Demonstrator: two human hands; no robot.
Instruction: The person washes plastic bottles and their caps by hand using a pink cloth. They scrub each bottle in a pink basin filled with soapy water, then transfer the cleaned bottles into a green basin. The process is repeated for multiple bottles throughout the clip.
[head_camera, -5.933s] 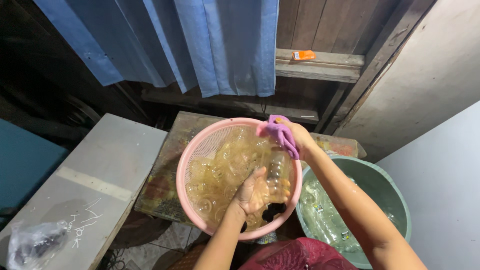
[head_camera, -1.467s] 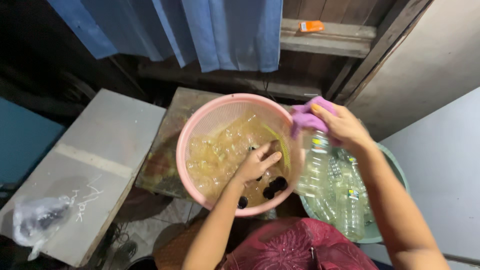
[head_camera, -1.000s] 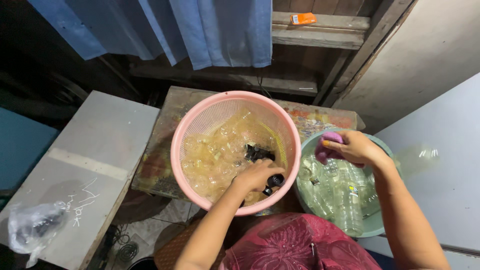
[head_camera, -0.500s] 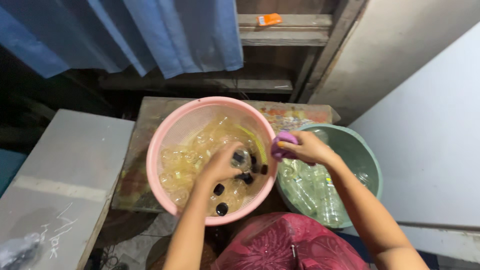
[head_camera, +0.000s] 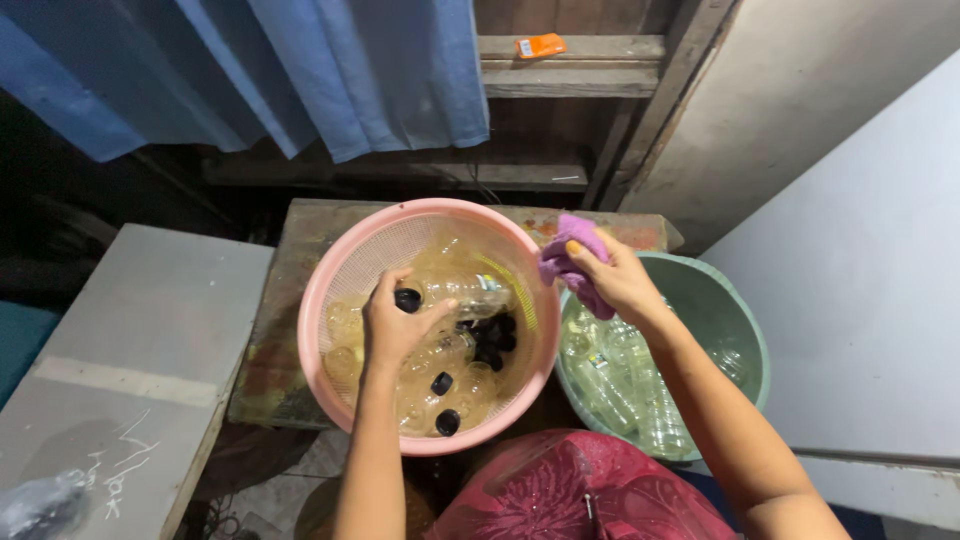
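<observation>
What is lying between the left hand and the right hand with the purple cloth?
In the head view, clear bottles and black caps in the pink basket lie between left hand and right hand.

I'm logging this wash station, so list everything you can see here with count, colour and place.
basket: one, pink, centre on the wooden stand.
clear bottles: many, with black caps, inside the basket.
basin: one, green, right of the basket, holding more clear bottles.
cloth: one, purple, between basket and basin.
curtain: one, blue, top left.
grey board: one, left.
orange packet: one, on the top ledge.
left hand: grip on a bottle in the basket.
right hand: grip on the cloth.
</observation>
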